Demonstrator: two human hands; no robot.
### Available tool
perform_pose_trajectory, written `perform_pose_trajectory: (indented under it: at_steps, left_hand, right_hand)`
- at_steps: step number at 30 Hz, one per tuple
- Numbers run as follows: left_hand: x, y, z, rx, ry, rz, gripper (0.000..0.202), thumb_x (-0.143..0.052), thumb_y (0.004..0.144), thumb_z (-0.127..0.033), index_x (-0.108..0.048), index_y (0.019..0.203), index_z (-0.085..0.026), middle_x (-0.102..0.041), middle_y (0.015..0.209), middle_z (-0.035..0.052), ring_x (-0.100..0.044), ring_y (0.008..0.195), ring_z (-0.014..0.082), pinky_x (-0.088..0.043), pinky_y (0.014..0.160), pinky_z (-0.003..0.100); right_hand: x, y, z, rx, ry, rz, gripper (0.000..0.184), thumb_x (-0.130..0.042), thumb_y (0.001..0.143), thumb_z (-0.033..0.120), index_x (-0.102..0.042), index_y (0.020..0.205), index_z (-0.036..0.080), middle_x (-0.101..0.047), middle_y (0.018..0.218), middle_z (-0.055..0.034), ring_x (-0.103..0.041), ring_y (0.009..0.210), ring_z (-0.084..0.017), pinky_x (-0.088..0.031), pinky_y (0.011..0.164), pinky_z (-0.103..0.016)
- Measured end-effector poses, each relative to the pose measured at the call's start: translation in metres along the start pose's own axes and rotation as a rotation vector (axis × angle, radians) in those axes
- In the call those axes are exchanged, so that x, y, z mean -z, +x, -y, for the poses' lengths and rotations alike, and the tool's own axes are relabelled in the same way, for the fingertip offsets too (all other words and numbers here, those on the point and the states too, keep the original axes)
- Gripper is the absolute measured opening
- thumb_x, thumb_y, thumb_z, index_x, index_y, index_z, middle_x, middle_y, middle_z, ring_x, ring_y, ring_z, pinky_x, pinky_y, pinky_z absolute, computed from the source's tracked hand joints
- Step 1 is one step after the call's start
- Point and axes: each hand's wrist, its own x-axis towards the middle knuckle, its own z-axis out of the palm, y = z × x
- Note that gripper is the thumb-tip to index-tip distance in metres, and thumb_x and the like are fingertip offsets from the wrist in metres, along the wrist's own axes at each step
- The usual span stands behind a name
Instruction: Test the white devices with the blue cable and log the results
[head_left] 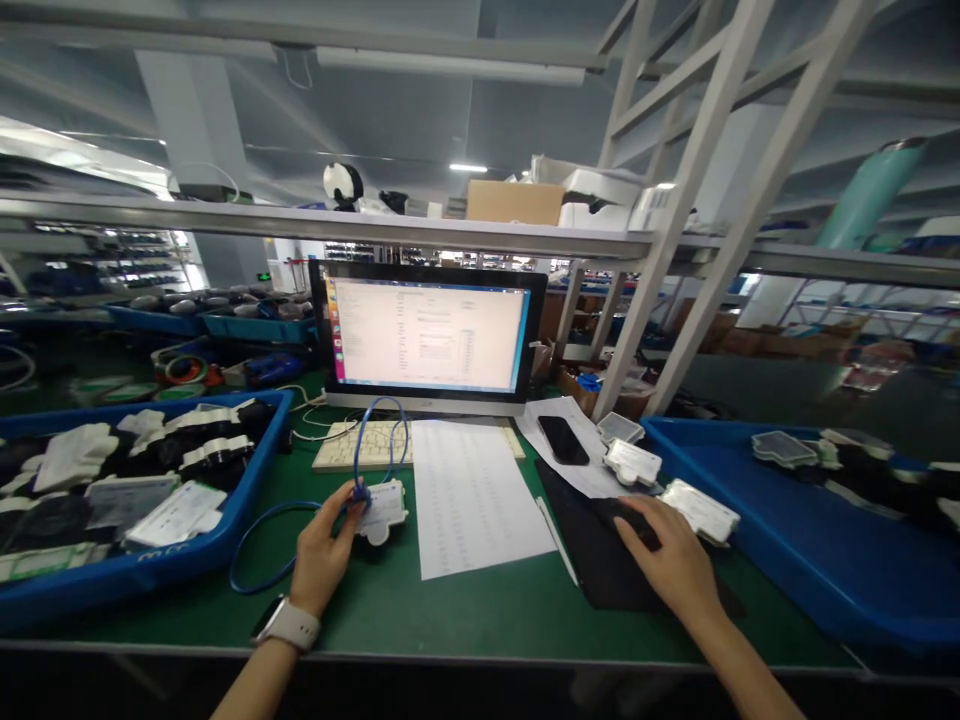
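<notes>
My left hand [330, 535] pinches the plug end of a blue cable [264, 515], right at a small white labelled device [384, 512] lying on the green bench. Whether the plug sits inside the device is hidden by my fingers. The cable loops up past the keyboard [337, 450] and round to the left. Over on the right, my right hand [671, 555] rests on a black computer mouse [637, 525] on a dark mouse pad [581, 550]. Close by that hand lie two more white devices [701, 510]. A lit monitor [431, 335] stands behind.
A blue bin [259, 480] full of white and black units stands left; another blue bin [757, 560] holds several units at right. Between my hands lie a printed sheet [480, 510] and a white pen [556, 540]. A phone [564, 440] rests on paper. A shelf [420, 228] crosses above.
</notes>
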Motion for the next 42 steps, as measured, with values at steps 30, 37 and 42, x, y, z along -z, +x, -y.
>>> perform_pose_trajectory:
  at_steps: [30,37,42]
  left_hand:
    - [0.001,0.002,0.021,-0.398,0.335,0.035,0.030,-0.053,0.083,-0.035,-0.061,0.107,-0.021,-0.066,0.107,0.0063,-0.063,0.099,0.0210,-0.052,0.085,0.033]
    - [0.001,0.001,0.017,-0.442,0.370,0.030,0.028,-0.052,0.084,-0.034,-0.060,0.108,-0.021,-0.067,0.106,0.0065,-0.063,0.098,0.0205,-0.053,0.083,0.031]
    - [0.001,0.001,0.018,-0.437,0.371,0.034,0.028,-0.051,0.084,-0.033,-0.060,0.108,-0.021,-0.066,0.107,0.0067,-0.063,0.099,0.0204,-0.053,0.083,0.030]
  right_hand:
    - [-0.051,-0.016,-0.068,0.024,-0.123,0.231,0.049,-0.039,0.080,0.051,-0.060,0.115,0.024,-0.056,0.121,-0.0098,-0.058,0.104,-0.028,-0.050,0.084,-0.043]
    - [-0.051,-0.016,-0.067,0.007,-0.106,0.239,0.050,-0.039,0.080,0.052,-0.059,0.117,0.025,-0.056,0.121,-0.0088,-0.059,0.102,-0.028,-0.051,0.083,-0.042]
    - [-0.052,-0.017,-0.070,-0.004,-0.103,0.249,0.051,-0.038,0.080,0.053,-0.059,0.117,0.026,-0.055,0.124,-0.0090,-0.059,0.101,-0.028,-0.052,0.080,-0.042]
